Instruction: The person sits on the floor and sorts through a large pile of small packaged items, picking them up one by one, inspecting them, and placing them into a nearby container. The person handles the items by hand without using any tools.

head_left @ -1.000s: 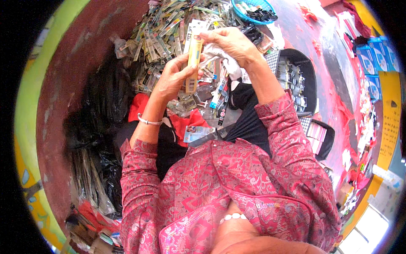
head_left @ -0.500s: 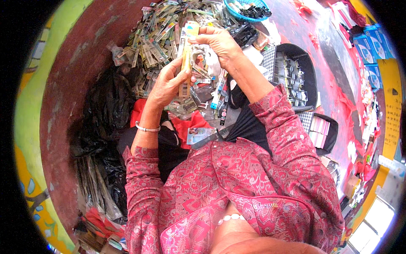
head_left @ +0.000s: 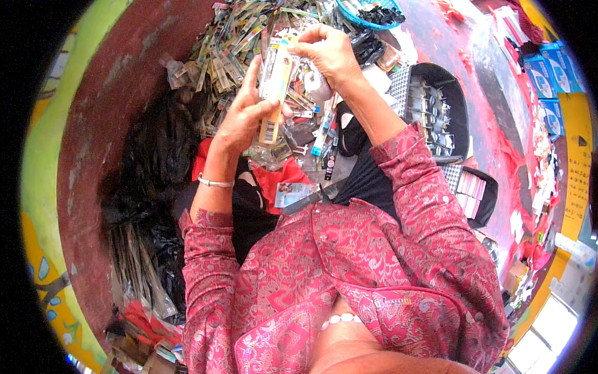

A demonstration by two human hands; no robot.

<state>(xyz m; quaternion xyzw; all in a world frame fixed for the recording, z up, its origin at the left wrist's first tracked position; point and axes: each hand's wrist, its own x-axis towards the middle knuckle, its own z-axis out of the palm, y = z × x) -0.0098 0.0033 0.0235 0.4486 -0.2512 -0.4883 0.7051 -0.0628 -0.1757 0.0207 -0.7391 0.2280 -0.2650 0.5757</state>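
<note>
The left hand (head_left: 243, 118) is gripping the lower part of a slim yellow packet (head_left: 278, 90), its grip closed between thumb and fingers. The right hand (head_left: 333, 59) is pinching near the packet's upper end, thumb and finger drawn together, while a white wad (head_left: 319, 87) is showing beneath it. The packet is slanting above a pile of slim packages (head_left: 233, 59); a blue basket (head_left: 352, 19) is standing beyond the right hand.

red patterned jacket (head_left: 280, 262), perhaps silver bangle (head_left: 215, 183)
</note>
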